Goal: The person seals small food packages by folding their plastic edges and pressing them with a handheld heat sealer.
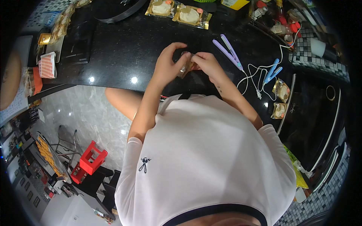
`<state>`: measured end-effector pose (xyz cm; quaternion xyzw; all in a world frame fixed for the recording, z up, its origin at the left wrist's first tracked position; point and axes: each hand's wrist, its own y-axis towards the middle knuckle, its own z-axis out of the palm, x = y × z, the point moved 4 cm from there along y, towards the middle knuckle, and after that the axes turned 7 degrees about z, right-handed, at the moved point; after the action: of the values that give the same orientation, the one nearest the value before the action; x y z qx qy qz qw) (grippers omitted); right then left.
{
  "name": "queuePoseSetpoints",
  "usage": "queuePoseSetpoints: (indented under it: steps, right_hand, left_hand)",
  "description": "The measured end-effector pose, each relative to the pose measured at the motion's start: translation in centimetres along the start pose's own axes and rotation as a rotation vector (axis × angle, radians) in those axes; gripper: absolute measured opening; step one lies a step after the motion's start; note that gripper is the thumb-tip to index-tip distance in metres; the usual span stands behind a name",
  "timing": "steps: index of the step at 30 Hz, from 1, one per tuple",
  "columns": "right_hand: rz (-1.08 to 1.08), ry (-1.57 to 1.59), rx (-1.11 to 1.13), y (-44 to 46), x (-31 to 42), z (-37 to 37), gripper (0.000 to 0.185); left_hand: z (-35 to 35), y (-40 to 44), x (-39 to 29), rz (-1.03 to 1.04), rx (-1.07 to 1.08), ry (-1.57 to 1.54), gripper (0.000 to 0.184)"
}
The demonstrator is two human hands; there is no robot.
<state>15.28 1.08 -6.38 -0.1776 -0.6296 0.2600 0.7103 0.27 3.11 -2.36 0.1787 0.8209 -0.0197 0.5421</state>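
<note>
Near the front edge of the black counter, a small clear, shiny plastic packet (183, 70) is between my hands; its contents are hard to make out. My left hand (166, 64) has its thumb on the packet's upper left, with the index finger arched away and the other fingers partly hidden. On the other side, my right hand (208, 66) pinches the packet with thumb and fingers. To the right lie a lilac straightener-like clamp tool (228, 52) and a similar blue one (272, 71), both with white cords.
Gold-tray packaged pastries (189, 16) lie at the back, with others (281, 90) at right and a row (62, 24) at far left. A black pan (122, 13), a red-white box (48, 65) and bottles (279, 28) stand around. A red stool (93, 157) is on the floor.
</note>
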Motion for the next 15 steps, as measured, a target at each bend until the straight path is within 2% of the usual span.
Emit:
queuePoseSetpoints:
  steps: [4, 7, 10, 13, 15]
  right_hand:
    - [0.123, 0.180, 0.057, -0.4, -1.0, 0.3, 0.017]
    - [0.180, 0.090, 0.028, -0.6, -1.1, 0.5, 0.019]
    - [0.203, 0.137, 0.019, -0.9, -1.3, 0.3, 0.020]
    - [0.170, -0.005, 0.091, -0.4, -1.7, -1.1, 0.022]
    - [0.014, -0.183, 0.008, -0.1, -1.0, -2.3, 0.027]
  left_hand:
    - [0.0, -3.6, -3.3, 0.249, -0.054, 0.319, 0.036]
    - [0.0, -4.9, -1.2, 0.173, -0.084, 0.396, 0.032]
    - [-1.0, -5.2, -0.5, 0.236, -0.154, 0.418, 0.019]
    - [-0.9, -4.9, -0.6, 0.240, -0.179, 0.409, 0.012]
    - [-1.0, -4.9, -0.4, 0.222, -0.182, 0.372, 0.011]
